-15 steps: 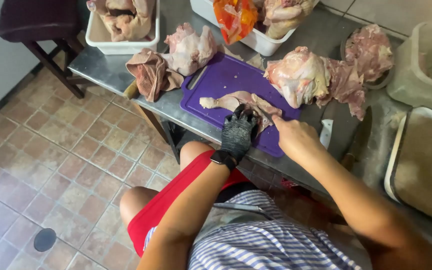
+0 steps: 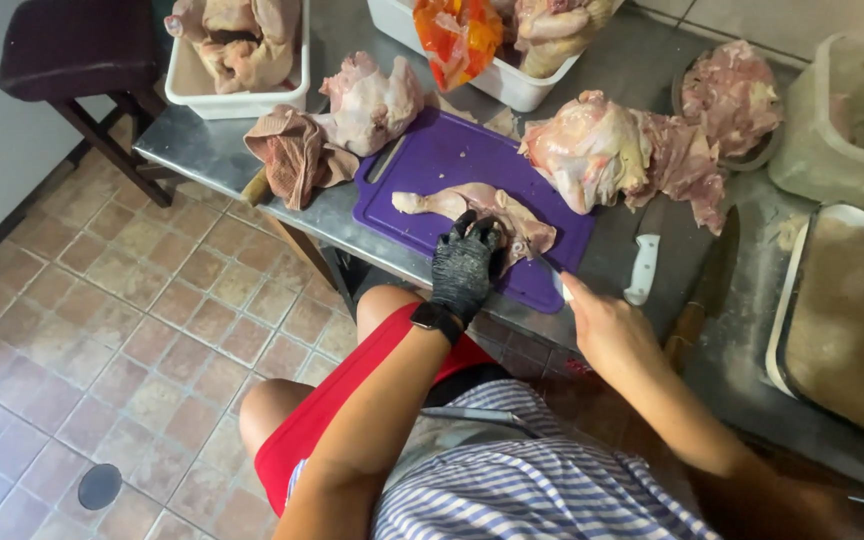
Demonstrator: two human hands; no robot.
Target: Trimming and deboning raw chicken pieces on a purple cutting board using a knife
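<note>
A raw chicken leg piece (image 2: 472, 207) lies on the purple cutting board (image 2: 432, 160) at the front of the steel table (image 2: 202, 150). My left hand (image 2: 464, 262), in a black glove, presses its fingertips on the near side of that piece. My right hand (image 2: 602, 325) is bare and sits just off the board's right front corner. It is closed around a knife (image 2: 563, 288), of which only a short light sliver of blade shows past the fingers.
A whole raw chicken (image 2: 592, 150) lies right of the board, and another piece (image 2: 372, 100) and a brown cloth (image 2: 292, 155) left of it. A white-handled knife (image 2: 642, 268) and a cleaver (image 2: 717, 255) lie at the right. White tubs (image 2: 237, 100) and trays (image 2: 842, 320) stand around them. A stool (image 2: 72, 50) is at the far left.
My right hand has drawn back from the chicken piece toward the table's front edge. My gloved left hand stays on the meat.
</note>
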